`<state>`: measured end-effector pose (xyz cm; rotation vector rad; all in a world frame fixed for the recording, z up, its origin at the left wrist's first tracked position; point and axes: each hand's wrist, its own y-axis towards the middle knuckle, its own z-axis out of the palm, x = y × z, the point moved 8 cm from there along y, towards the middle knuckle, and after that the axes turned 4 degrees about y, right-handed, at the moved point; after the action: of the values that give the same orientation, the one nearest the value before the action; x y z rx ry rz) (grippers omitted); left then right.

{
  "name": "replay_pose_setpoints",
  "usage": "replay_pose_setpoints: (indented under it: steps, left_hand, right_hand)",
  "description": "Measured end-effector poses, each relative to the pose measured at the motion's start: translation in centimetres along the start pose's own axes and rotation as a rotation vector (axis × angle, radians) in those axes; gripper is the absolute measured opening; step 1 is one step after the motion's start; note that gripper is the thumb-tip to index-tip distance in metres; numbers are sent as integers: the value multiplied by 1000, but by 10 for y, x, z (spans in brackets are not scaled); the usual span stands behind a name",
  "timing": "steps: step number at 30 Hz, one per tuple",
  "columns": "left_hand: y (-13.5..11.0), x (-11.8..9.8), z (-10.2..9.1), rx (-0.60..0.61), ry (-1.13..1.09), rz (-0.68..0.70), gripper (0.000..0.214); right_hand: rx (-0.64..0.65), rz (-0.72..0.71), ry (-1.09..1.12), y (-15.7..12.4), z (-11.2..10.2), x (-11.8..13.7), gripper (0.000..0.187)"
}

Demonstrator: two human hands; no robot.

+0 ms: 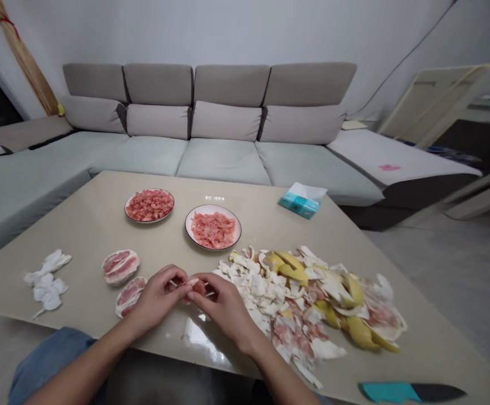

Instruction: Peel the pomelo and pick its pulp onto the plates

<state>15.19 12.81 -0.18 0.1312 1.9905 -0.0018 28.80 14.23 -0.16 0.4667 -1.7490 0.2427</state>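
Between my two hands, over the near edge of the table, is a pink pomelo segment (197, 286). My left hand (162, 295) pinches its left side with thumb and fingers. On the other side, my right hand (219, 301) grips it the same way, thumb tips close together. Just left of my left hand lie two peeled pomelo chunks, one (120, 266) whole in view and the other (130, 295) partly covered by that hand. Beyond my hands a plate (189, 224) carries pink pomelo flesh (214, 229); a second plate (126, 215) farther back holds more.
A wide heap of white pith and yellow pomelo peel (289, 267) spreads to the right. A knife with a teal handle (390, 391) lies at the near right edge. Crumpled tissues (48, 284) are at left, a tissue pack (299, 201) at the back. A sofa (223, 160) stands behind the table (253, 194).
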Motion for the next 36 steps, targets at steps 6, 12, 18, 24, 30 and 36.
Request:
replay_pose_setpoints:
  steps: [6,12,18,24,30,36]
  left_hand:
    - [0,8,-1,-23,-248,-82,20]
    - [-2,17,1,-12,-486,-166,28]
    - [-3,17,13,16,-966,-319,27]
    - [-4,14,10,53,-855,-260,30]
    - [-3,17,3,-17,-441,-189,31]
    - [-6,3,-21,-256,-4,48,12]
  right_hand:
    - [-13,-5,147,1,-5,4,14]
    - [36,105,447,3,-4,-3,26]
    - [-13,210,640,5,-5,-23,41]
    - [-38,132,499,4,-8,-17,39]
    - [-30,100,374,1,-7,-11,38]
    - [70,420,681,-2,12,-31,61]
